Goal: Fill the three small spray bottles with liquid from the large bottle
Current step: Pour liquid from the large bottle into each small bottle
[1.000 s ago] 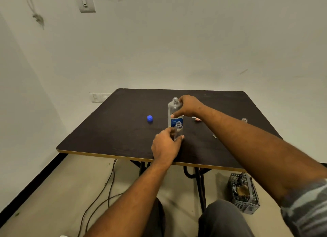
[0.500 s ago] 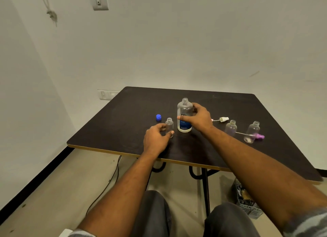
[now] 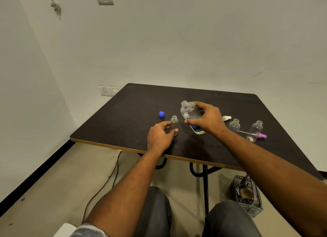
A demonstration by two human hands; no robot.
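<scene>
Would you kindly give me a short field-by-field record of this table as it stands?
left hand: holds small clear plastic bottle, upright, open
right hand: grips large clear bottle with blue label, tilted, uncapped
cap: round blue cap on dark table
waiting: second small bottle and third small bottle, upright, open, at right
spray heads: white spray head and pink spray head, lying beside them

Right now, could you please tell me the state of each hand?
Left hand: holding the uncapped small spray bottle, upright on the table.
Right hand: gripping the uncapped large bottle, tilted toward the small one.
</scene>
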